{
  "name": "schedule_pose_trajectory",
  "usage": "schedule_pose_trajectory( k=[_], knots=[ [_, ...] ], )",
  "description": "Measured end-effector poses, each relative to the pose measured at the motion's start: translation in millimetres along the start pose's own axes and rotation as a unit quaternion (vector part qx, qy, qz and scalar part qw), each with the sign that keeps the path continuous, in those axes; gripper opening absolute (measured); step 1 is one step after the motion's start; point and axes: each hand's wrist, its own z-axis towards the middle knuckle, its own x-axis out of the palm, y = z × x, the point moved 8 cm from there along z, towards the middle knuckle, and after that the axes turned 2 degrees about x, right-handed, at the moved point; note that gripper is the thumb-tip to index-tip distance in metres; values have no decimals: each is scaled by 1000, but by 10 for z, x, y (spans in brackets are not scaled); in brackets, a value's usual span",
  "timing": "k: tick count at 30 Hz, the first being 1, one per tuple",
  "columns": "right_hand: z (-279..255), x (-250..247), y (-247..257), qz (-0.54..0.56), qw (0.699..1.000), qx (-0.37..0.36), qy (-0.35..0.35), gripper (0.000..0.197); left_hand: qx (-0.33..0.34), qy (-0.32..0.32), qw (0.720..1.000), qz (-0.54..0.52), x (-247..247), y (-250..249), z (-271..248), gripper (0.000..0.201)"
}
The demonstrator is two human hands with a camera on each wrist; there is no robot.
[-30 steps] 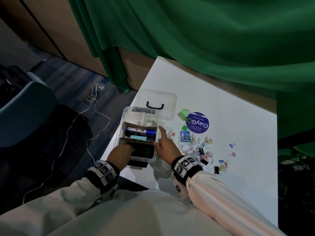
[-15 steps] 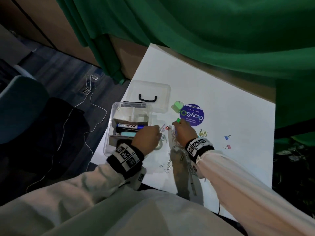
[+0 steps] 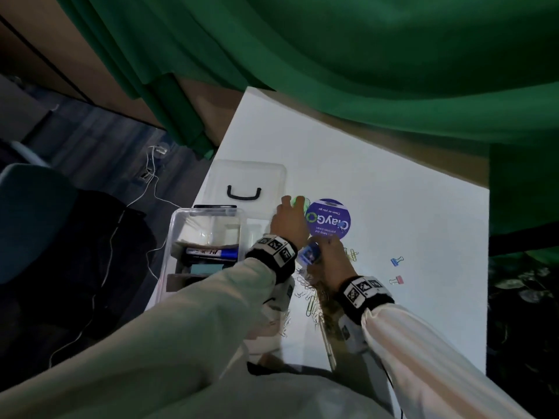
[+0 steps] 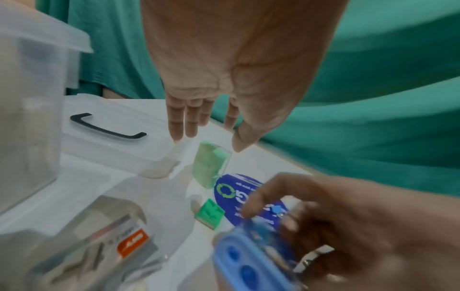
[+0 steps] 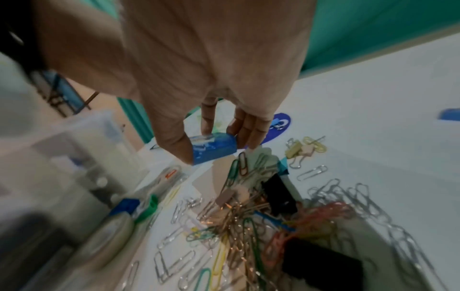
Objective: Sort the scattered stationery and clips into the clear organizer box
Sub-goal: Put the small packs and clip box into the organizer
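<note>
The right hand [image 5: 211, 126] pinches a small blue box [image 5: 214, 147]; the left hand [image 4: 224, 78] reaches, fingers apart, for a green box [image 4: 210, 163] and might knock it over

The head view looks steeply down from above onto the white table [image 3: 378, 207]. Both wrist views sit close over it, sharing the purple round sticker [image 4: 239, 198] at mid-frame.

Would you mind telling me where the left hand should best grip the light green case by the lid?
Probably across its two long sides, from above: the green case lies flat, free on both sides, and the open left hand already has fingers and thumb either side.
</note>
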Motion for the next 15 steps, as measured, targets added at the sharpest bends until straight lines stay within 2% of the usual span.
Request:
schedule_pose_trajectory(
  k=[4, 6, 9, 12, 13, 15],
  knots=[
    [-270, -134, -216, 146, 985, 84, 39, 55, -6, 20, 999, 50, 130, 30, 389, 67],
    [-354, -191, -375, 223, 967, 112, 41, 48, -16, 52, 998, 44, 237, 86, 479, 58],
    [-500, -292, -533, 372, 910, 179, 28, 31, -12, 50, 998, 20, 283, 120, 474, 33],
    [-576, -287, -528, 503, 835, 218, 29, 23, 2, 25, 998, -51, 215, 78, 279, 27],
    [-569, -282, -487, 523, 824, 216, 34, 28, 16, 12, 997, -76, 156, 49, 175, 27],
    [-517, -243, -372, 530, 820, 209, 54, 35, 41, -10, 993, -112, -10, 17, -50, 26]
  ],
)
